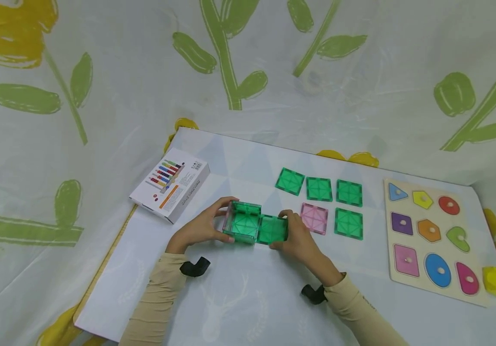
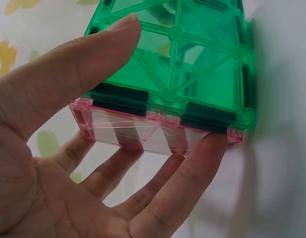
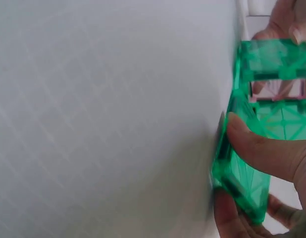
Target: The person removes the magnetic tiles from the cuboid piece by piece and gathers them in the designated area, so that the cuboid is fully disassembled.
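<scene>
- Leaf-patterned cloth (image 1: 135, 72) lined our tabletop's (image 1: 239, 317) far edge.
- Left hand (image 1: 202, 225) gripped tile box (image 1: 246, 224).
- Right hand (image 1: 298, 241) pinched green tile (image 1: 270, 229); tugging, we judged, could collapse tile box.

The open box of tiles (image 1: 246, 224) is glossy see-through plastic, green with a pink wall (image 2: 143, 126); the green tile (image 1: 272, 229) beside it looks alike, as do the loose tiles (image 1: 319, 189) toward the table's back edge. Near the right edge, the puzzle board (image 1: 444, 244) looks like matt wood. By the left edge, the carton (image 1: 161, 197) is smooth printed card. The sleeves (image 1: 154, 293) are matt, wrinkled cloth; the table (image 1: 239, 166) looks smooth.
</scene>
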`<action>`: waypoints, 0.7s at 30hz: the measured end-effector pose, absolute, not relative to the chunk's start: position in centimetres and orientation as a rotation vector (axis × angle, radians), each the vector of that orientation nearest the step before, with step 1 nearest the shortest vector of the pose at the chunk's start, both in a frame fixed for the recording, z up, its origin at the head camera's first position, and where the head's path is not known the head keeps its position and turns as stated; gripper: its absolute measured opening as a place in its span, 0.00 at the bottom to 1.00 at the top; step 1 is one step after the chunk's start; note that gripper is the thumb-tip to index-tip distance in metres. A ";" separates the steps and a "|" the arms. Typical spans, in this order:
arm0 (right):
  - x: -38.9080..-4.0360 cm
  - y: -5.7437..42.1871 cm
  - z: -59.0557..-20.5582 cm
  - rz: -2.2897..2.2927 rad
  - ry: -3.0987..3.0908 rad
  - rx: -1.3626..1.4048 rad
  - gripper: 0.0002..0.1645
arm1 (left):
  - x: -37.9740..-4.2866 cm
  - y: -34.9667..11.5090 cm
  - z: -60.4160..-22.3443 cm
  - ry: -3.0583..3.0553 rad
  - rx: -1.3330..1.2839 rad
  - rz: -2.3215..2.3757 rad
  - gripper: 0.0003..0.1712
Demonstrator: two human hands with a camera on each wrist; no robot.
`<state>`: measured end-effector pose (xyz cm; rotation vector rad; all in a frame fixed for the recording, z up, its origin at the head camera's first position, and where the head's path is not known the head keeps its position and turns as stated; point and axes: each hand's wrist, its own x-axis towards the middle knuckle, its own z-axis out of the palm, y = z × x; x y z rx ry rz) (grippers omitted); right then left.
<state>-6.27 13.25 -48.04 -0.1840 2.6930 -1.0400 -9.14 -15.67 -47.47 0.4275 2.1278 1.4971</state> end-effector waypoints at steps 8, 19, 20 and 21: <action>-8.1 14.2 -47.8 -1.133 2.672 -0.101 0.29 | -9.0 -15.9 -47.5 2.128 0.426 1.502 0.60; -11.0 14.9 -47.5 -1.099 2.731 -0.055 0.31 | -8.9 -16.3 -47.0 2.105 0.512 1.438 0.60; -11.2 14.9 -47.6 -1.094 2.731 -0.045 0.31 | -8.8 -16.3 -47.0 2.095 0.518 1.427 0.60; -11.3 14.9 -47.7 -1.089 2.731 -0.035 0.31 | -8.8 -16.3 -46.9 2.087 0.524 1.415 0.60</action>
